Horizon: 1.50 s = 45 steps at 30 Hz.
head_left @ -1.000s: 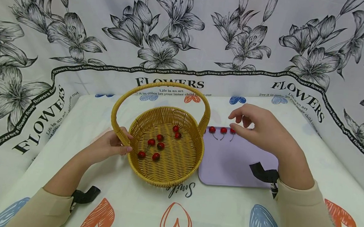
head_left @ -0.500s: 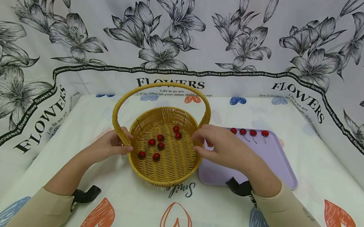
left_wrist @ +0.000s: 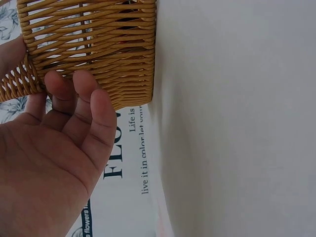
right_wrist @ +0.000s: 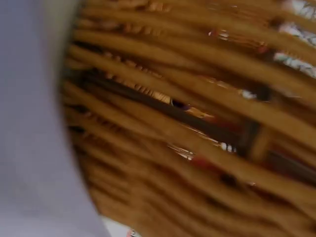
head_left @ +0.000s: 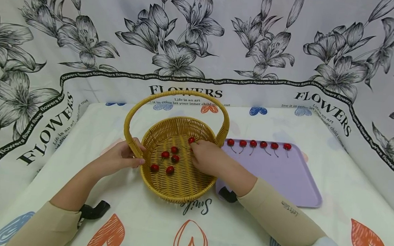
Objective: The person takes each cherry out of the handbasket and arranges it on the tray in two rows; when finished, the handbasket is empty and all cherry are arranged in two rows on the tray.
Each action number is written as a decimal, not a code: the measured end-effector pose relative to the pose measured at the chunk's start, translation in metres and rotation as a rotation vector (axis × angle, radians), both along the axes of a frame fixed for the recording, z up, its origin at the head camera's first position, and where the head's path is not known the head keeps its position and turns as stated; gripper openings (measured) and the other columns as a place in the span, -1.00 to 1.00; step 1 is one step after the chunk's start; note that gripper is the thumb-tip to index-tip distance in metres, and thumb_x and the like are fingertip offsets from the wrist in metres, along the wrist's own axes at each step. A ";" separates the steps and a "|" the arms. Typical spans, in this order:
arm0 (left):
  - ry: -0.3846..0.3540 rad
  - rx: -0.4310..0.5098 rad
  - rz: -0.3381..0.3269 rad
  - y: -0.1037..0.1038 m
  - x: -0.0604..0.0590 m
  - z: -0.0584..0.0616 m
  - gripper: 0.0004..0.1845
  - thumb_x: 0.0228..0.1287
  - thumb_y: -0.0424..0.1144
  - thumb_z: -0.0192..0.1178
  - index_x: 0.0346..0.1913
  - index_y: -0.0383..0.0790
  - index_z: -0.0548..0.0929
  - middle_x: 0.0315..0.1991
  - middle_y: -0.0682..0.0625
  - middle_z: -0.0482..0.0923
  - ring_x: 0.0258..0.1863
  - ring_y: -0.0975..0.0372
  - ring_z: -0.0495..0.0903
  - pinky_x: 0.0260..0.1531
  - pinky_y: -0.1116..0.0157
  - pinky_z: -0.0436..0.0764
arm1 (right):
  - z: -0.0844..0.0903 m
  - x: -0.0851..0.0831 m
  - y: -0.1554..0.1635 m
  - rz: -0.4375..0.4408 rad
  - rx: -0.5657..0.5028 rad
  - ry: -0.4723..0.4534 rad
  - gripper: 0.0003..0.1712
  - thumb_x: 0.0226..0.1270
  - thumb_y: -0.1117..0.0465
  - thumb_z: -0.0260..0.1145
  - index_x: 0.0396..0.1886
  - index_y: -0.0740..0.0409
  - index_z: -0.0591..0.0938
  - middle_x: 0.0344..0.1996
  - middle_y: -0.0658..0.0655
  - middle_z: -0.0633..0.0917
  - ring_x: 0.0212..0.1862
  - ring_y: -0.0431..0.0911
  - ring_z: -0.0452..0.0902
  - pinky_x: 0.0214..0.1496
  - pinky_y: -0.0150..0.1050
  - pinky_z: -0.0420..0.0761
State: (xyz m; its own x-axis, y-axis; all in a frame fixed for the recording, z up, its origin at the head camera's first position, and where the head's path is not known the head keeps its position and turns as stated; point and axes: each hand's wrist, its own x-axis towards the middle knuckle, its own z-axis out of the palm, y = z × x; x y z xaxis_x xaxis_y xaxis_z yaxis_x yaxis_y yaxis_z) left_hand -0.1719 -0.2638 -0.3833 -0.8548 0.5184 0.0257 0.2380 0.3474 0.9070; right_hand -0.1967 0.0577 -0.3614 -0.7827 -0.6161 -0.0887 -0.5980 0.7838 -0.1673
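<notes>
A round yellow wicker basket [head_left: 179, 191] with a tall hoop handle [head_left: 180, 93] stands on the table. My left hand [head_left: 115, 157] grips it at the left foot of the handle, thumb in front; the left wrist view shows the hand [left_wrist: 64, 128] against the basket's woven side [left_wrist: 118, 59]. Several red cherries [head_left: 170, 170] lie inside, mostly toward the left. My right hand [head_left: 208, 157] reaches over the right rim, fingers pointing down beside a cherry [head_left: 191, 140]. Its fingertips are hidden, so I cannot see whether they pinch a cherry. The right wrist view is filled by blurred wicker [right_wrist: 187, 113].
A lilac tray [head_left: 274, 180] stands right of the basket, partly behind my right forearm. Along its far edge runs a row of several stemmed cherries [head_left: 263, 144]. A flower-printed cloth [head_left: 263, 40] hangs behind the table.
My right hand has moved left from above the tray, across the basket's right rim and down inside. It now covers one of the cherries there. My left hand keeps its hold.
</notes>
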 end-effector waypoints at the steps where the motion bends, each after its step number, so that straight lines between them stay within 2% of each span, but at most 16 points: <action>1: 0.002 0.001 0.001 0.000 0.000 0.000 -0.66 0.38 -0.40 0.31 0.06 -0.48 0.45 -0.29 -0.18 0.58 -0.42 0.11 0.56 -0.39 0.20 0.62 | 0.000 -0.002 -0.004 -0.021 0.025 -0.019 -0.47 0.58 0.16 0.19 0.40 0.34 0.45 0.17 0.29 0.60 0.23 0.11 0.54 0.25 -0.04 0.53; 3: 0.005 0.002 0.002 0.000 -0.001 -0.001 -0.67 0.38 -0.40 0.31 0.06 -0.48 0.45 -0.28 -0.18 0.58 -0.42 0.12 0.56 -0.39 0.20 0.62 | 0.000 -0.005 -0.011 -0.059 0.060 -0.052 -0.45 0.62 0.18 0.12 0.47 0.33 0.37 0.26 0.32 0.55 0.30 0.12 0.49 0.29 -0.04 0.51; 5: 0.001 0.006 0.001 0.000 -0.001 -0.002 -0.66 0.38 -0.40 0.31 0.07 -0.48 0.45 -0.27 -0.18 0.58 -0.42 0.12 0.57 -0.39 0.20 0.62 | -0.001 -0.008 -0.015 -0.082 0.085 -0.072 -0.48 0.63 0.21 0.09 0.47 0.30 0.39 0.27 0.30 0.55 0.31 0.11 0.48 0.27 -0.06 0.52; 8: -0.005 0.005 -0.004 0.000 -0.002 -0.003 -0.65 0.38 -0.39 0.31 0.07 -0.48 0.44 -0.27 -0.18 0.59 -0.42 0.11 0.57 -0.39 0.20 0.62 | -0.004 -0.010 -0.017 -0.071 0.114 -0.059 -0.59 0.63 0.24 0.09 0.35 0.26 0.53 0.15 0.26 0.63 0.21 0.06 0.55 0.15 -0.10 0.59; 13: 0.000 0.009 -0.012 -0.001 -0.002 -0.004 -0.66 0.38 -0.40 0.31 0.07 -0.48 0.45 -0.28 -0.18 0.59 -0.42 0.11 0.57 -0.39 0.20 0.63 | -0.007 -0.011 -0.017 -0.067 0.067 -0.041 -0.67 0.64 0.24 0.08 0.23 0.21 0.61 0.02 0.23 0.68 0.11 0.05 0.61 0.05 -0.10 0.62; 21: -0.002 0.024 -0.020 -0.002 -0.002 -0.003 -0.66 0.39 -0.41 0.30 0.08 -0.50 0.44 -0.28 -0.16 0.60 -0.42 0.13 0.57 -0.38 0.20 0.63 | -0.008 -0.009 -0.017 -0.070 0.048 -0.072 -0.65 0.66 0.21 0.07 0.32 0.10 0.53 0.05 0.22 0.65 0.05 0.00 0.60 0.00 -0.12 0.62; 23: -0.001 0.026 -0.024 -0.003 -0.002 -0.004 -0.67 0.39 -0.42 0.30 0.08 -0.49 0.44 -0.28 -0.16 0.60 -0.42 0.13 0.57 -0.38 0.20 0.62 | -0.008 -0.009 -0.017 -0.082 0.029 -0.085 -0.68 0.65 0.18 0.09 0.28 0.12 0.51 0.02 0.22 0.64 0.01 -0.01 0.59 -0.04 -0.12 0.62; 28: -0.001 0.027 -0.025 -0.002 -0.002 -0.003 -0.67 0.39 -0.42 0.30 0.07 -0.49 0.44 -0.29 -0.16 0.59 -0.42 0.13 0.56 -0.39 0.20 0.62 | -0.009 -0.010 -0.017 -0.113 0.022 -0.092 -0.63 0.63 0.12 0.15 0.25 0.22 0.47 0.05 0.24 0.63 0.09 0.04 0.60 0.00 -0.09 0.62; 30: -0.003 0.026 -0.022 -0.002 -0.001 -0.003 -0.66 0.39 -0.41 0.30 0.07 -0.49 0.44 -0.29 -0.17 0.58 -0.42 0.13 0.56 -0.39 0.20 0.62 | -0.010 -0.011 -0.018 -0.101 0.055 -0.076 -0.60 0.61 0.10 0.18 0.25 0.24 0.52 0.06 0.24 0.65 0.12 0.04 0.60 0.03 -0.09 0.62; 33: -0.007 0.022 -0.020 -0.001 -0.001 -0.002 -0.65 0.39 -0.41 0.31 0.08 -0.50 0.43 -0.28 -0.18 0.57 -0.42 0.13 0.56 -0.38 0.20 0.62 | -0.011 -0.012 -0.017 -0.070 0.076 -0.047 -0.69 0.59 0.10 0.22 0.11 0.21 0.64 -0.04 0.21 0.69 0.06 0.03 0.63 0.00 -0.11 0.63; 38: -0.007 0.023 -0.021 0.000 -0.002 -0.002 -0.65 0.38 -0.42 0.30 0.08 -0.50 0.43 -0.27 -0.19 0.56 -0.41 0.13 0.55 -0.38 0.20 0.62 | -0.011 -0.011 -0.015 -0.009 0.022 -0.021 -0.85 0.54 0.14 0.30 -0.16 0.11 0.70 -0.26 0.09 0.71 -0.12 -0.04 0.63 -0.06 -0.16 0.60; 41: -0.007 0.025 -0.024 0.000 -0.002 -0.002 -0.65 0.39 -0.42 0.30 0.08 -0.51 0.43 -0.29 -0.18 0.57 -0.42 0.13 0.55 -0.38 0.20 0.61 | -0.007 -0.007 -0.011 0.023 -0.017 -0.020 -0.86 0.49 0.19 0.35 -0.08 0.12 0.71 -0.20 0.07 0.71 -0.08 -0.04 0.61 0.01 -0.16 0.59; 45: -0.005 0.024 -0.023 -0.001 -0.001 -0.002 -0.66 0.39 -0.41 0.29 0.07 -0.50 0.43 -0.30 -0.17 0.58 -0.42 0.14 0.56 -0.39 0.20 0.61 | 0.008 0.006 -0.002 0.020 -0.119 -0.063 -0.71 0.39 0.21 0.43 0.05 0.18 0.69 -0.09 0.09 0.71 -0.01 -0.04 0.60 0.10 -0.14 0.58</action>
